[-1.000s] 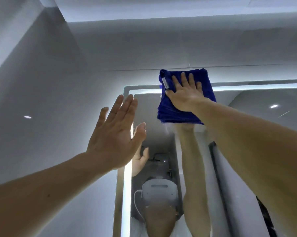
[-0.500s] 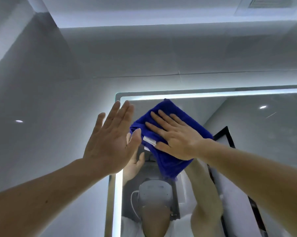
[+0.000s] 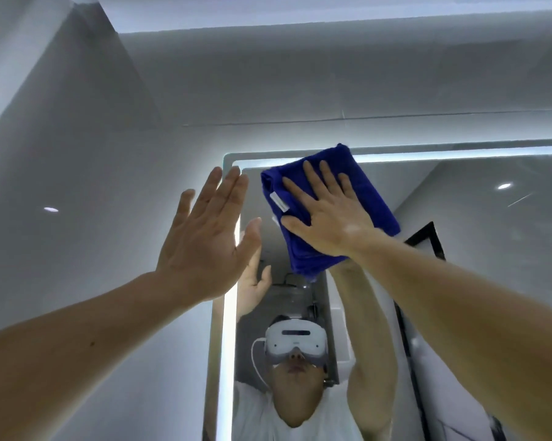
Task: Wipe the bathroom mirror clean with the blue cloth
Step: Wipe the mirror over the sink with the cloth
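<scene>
Presently, one view on file: head camera, looking up at the mirror's upper left corner.

Item 1, right hand (image 3: 328,218): centre of frame, fingers straight and spread, palm flat on the cloth. It presses and does not clasp; nothing is curled round.

Item 2, blue cloth (image 3: 375,200): folded in several layers, pinned against the mirror (image 3: 491,265) just below its top edge, upper corner overlapping the lit border (image 3: 228,345). White label (image 3: 279,203) at its left side.

Item 3, left hand (image 3: 204,243): left of centre, fingers straight, held together, holding nothing. It is raised beside the mirror's left edge; whether it touches glass or wall (image 3: 109,186) cannot be told.

Item 4, reflections: a headset (image 3: 295,340), both raised arms, a ceiling spot (image 3: 503,186).

Risks, as judged: the cloth is kept up by palm pressure alone, so easing off mid-stroke could let it slide out and fall. The layers may shear apart under a sideways push. The bare left palm, if set on the glass, would leave marks on it.

Containers: none visible, so no contents to list.
</scene>
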Demonstrator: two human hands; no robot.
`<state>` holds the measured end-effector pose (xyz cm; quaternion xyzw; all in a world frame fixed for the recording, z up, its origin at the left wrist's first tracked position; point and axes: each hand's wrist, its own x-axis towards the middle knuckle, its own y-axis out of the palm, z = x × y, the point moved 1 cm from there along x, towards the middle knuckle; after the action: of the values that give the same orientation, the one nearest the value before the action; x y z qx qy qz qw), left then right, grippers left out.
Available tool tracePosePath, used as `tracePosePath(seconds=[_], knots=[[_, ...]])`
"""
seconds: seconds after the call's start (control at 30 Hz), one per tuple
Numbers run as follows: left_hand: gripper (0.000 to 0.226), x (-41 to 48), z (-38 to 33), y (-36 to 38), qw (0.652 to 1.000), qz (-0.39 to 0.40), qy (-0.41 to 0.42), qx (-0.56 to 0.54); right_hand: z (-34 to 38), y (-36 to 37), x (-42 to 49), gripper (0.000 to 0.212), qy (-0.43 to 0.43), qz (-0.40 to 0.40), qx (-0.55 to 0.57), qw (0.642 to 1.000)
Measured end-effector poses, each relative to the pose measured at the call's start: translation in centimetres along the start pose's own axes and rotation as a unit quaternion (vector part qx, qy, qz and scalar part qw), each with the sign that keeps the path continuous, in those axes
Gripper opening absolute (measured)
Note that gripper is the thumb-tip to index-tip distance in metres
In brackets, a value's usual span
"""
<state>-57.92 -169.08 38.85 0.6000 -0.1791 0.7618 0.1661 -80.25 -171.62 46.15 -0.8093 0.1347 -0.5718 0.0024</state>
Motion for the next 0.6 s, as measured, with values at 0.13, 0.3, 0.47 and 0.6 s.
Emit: tracePosePath(seconds=[0.13,0.3,0.47,0.6], knots=[[0.071,-1.3,-1.9,1.3,1.000,0.013,-0.007,-0.023,2.7,0.8,-6.1,0.067,0.011,0.005,0.006,1.000],[0.071,-3.0,-3.7,2.0,0.998,0.031,-0.021,-0.047,5.1,1.9,-17.8,0.064,-0.049,0.033,0.016,0.998],[0.071,-3.7,-4.1,1.3,0.998,0.035,-0.017,-0.039,2.1,1.6,-21.6,0.067,-0.194,0.061,-0.028,0.979],[0.071,-3.4,-4.8,1.2,0.999,0.040,-0.014,-0.027,-0.7,1.0,-14.0,0.068,-0.085,0.038,-0.013,0.996]])
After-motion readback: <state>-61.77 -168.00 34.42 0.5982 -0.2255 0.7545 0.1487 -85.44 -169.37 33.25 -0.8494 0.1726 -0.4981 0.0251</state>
